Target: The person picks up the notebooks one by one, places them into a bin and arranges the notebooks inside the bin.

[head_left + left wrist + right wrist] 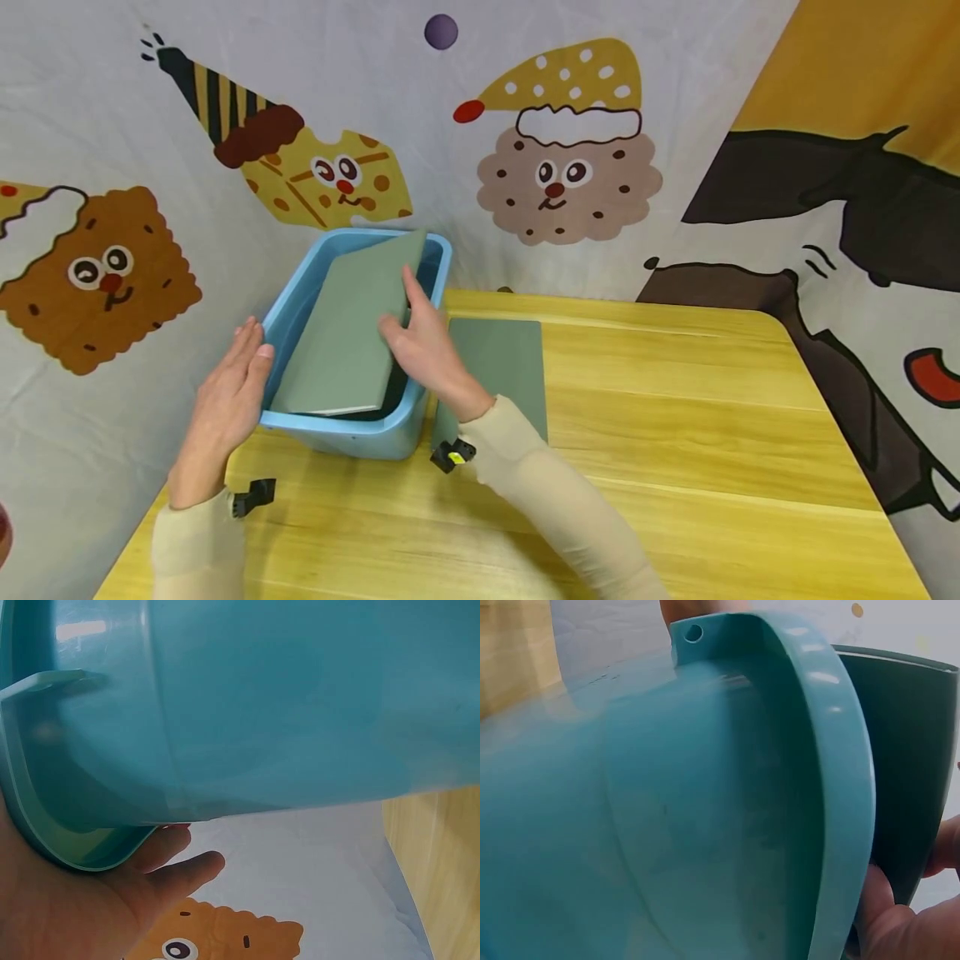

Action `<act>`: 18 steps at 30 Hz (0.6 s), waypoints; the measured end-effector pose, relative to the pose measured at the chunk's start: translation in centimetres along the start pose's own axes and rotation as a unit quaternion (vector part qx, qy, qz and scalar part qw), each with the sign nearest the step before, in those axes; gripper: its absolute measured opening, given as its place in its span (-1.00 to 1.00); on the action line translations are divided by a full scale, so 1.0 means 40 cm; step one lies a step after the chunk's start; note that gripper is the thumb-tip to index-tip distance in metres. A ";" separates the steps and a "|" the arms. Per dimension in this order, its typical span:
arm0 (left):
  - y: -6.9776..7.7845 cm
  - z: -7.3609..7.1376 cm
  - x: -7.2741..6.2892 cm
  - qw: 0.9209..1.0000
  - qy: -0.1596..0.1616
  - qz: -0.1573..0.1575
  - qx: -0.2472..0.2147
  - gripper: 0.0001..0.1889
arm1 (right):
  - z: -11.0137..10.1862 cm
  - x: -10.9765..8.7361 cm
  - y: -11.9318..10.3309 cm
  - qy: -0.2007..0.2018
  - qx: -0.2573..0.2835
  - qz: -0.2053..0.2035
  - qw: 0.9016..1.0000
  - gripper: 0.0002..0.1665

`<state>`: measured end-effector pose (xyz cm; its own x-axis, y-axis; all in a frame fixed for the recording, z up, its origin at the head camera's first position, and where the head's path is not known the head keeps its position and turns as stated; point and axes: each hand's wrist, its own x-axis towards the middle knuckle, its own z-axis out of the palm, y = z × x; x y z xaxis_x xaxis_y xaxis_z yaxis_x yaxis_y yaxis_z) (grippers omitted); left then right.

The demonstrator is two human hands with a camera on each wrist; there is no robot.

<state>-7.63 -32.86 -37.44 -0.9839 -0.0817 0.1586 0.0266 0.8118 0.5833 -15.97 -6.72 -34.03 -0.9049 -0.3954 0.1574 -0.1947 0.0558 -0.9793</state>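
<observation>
A light blue plastic bin (354, 427) stands at the left of the table, its open top facing up. Inside its mouth a grey-green notebook (345, 321) leans at a slant, a pale page edge showing along its bottom. My right hand (431, 350) grips this notebook by its right edge; in the right wrist view, fingers (889, 922) lie on both sides of it. On the bin's left side, my left hand (231, 400) presses against the rim with fingers fairly straight, and the left wrist view shows the bin's rim (45, 840) against the palm.
A second flat grey-green notebook (498, 358) lies on the wooden table (675, 417) to the right of the bin, partly covered by my right forearm. Behind the table hangs a white cloth (420, 125) printed with cartoon biscuits and cheese.
</observation>
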 end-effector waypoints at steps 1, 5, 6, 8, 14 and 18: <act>0.000 0.000 0.000 1.000 -0.001 0.000 0.000 -0.31 | 0.003 0.003 -0.001 0.000 -0.003 0.001 1.000 -0.10; -0.001 -0.001 0.002 1.000 -0.005 -0.001 0.003 -0.31 | 0.012 0.011 0.002 -0.006 -0.007 0.007 1.000 -0.09; -0.002 -0.001 0.003 1.000 -0.004 0.000 0.004 -0.31 | 0.014 0.013 0.003 -0.007 -0.010 0.008 1.000 -0.09; -0.002 0.000 0.004 1.000 -0.005 0.000 0.005 -0.31 | 0.017 0.016 0.006 -0.007 -0.019 0.007 1.000 -0.10; -0.001 0.001 0.007 1.000 -0.008 0.004 0.004 -0.31 | 0.021 0.024 0.016 0.003 -0.043 -0.004 0.999 -0.11; -0.002 -0.002 0.003 1.000 -0.003 0.005 0.002 -0.32 | 0.020 0.030 0.019 -0.015 -0.029 0.006 0.999 -0.10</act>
<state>-7.74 -32.98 -37.38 -0.9847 -0.0703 0.1592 0.0355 0.8143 0.5793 -16.90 -7.89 -34.67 -0.8959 -0.4211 0.1416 -0.2065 0.1125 -0.9720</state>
